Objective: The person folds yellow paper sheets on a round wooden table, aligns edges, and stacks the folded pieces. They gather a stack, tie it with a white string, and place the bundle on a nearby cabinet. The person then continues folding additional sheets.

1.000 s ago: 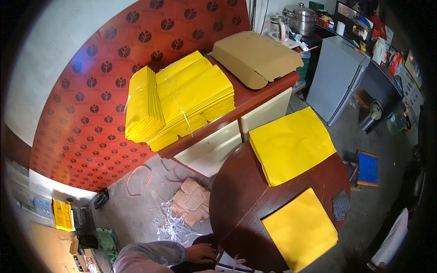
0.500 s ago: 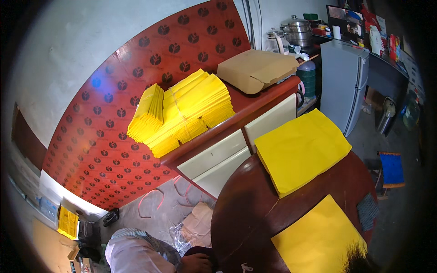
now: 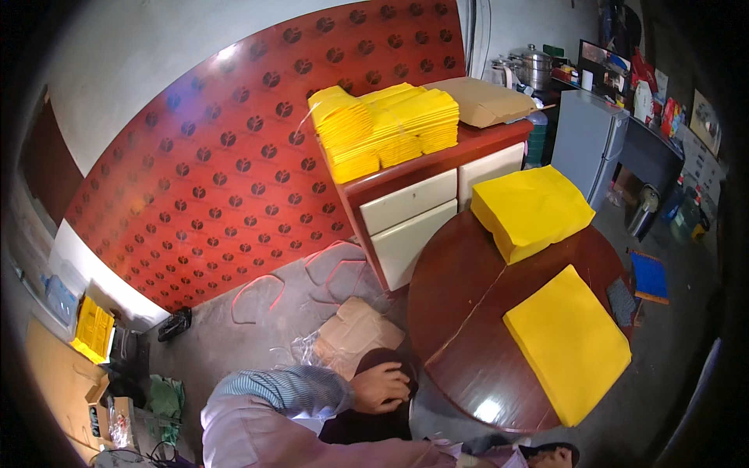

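Observation:
My left hand (image 3: 381, 388) rests over a dark-clothed knee (image 3: 386, 360), fingers lying loosely across the cloth and holding nothing. At the lower edge my right hand (image 3: 552, 458) is partly cut off; it lies on dark cloth with its fingers loosely bent, and no object shows in it. The round brown table (image 3: 452, 312) stands in front of me. On its near right part lies a flat stack of yellow sheets (image 3: 569, 343). A thicker yellow stack (image 3: 534, 207) sits at the table's far side. Neither hand touches the stacks.
A red-topped cabinet (image 3: 413, 195) carries bundled yellow stacks (image 3: 390, 125) and a brown cardboard box (image 3: 488, 101). A dark textured pad (image 3: 621, 302) lies at the table's right edge. Flattened cardboard (image 3: 359, 335) and red straps (image 3: 269, 290) are on the floor. A grey fridge (image 3: 585, 148) stands behind.
My view has swung, so the table and cabinet sit differently in the picture. More of my left hand now shows on the knee, and my right hand has come into view.

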{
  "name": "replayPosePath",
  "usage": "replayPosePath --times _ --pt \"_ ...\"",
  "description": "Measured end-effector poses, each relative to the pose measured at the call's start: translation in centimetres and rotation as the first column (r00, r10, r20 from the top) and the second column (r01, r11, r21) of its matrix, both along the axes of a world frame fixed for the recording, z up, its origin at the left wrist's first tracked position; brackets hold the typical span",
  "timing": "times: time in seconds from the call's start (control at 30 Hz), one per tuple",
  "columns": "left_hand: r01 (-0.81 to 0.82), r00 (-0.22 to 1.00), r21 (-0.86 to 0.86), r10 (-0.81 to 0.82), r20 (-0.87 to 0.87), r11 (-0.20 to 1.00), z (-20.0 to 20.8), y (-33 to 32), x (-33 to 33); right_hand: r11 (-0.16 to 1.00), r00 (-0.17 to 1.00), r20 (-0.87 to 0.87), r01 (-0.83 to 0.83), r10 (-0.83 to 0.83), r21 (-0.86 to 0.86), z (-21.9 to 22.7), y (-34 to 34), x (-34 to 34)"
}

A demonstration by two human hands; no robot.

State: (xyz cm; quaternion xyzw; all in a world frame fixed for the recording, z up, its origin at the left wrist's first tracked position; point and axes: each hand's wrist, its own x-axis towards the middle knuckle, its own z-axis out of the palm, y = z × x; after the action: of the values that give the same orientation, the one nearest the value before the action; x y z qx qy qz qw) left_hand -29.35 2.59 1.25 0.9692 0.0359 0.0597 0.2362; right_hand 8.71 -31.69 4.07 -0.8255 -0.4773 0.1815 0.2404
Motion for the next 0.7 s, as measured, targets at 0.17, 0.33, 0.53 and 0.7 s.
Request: replayPosePath --times 0.17,0.33,0.53,0.7 --pt "-0.105 0.994 0.083 0.102 0.041 0.991 0.1 -1.4 -1.0 0.994 0.979 0.179 -0.107 0.098 0.039 1.6 -2.3 -3.1" --pt "-0.125 0.973 0.053 0.112 0.203 0.991 -1.1 -1.4 -1.0 0.964 0.913 0.316 -0.267 0.258 -0.018 2.7 0.2 -6.1" --pt "-0.141 0.938 -0.032 0.144 0.316 0.989 -1.7 -1.3 -1.3 0.902 0.791 0.438 -0.405 0.427 -0.148 3.9 4.4 -8.0" --pt "-0.275 0.787 -0.49 0.487 0.38 0.827 2.6 -2.1 -2.6 0.87 0.716 0.497 -0.437 0.49 -0.228 4.7 6.1 -7.9"
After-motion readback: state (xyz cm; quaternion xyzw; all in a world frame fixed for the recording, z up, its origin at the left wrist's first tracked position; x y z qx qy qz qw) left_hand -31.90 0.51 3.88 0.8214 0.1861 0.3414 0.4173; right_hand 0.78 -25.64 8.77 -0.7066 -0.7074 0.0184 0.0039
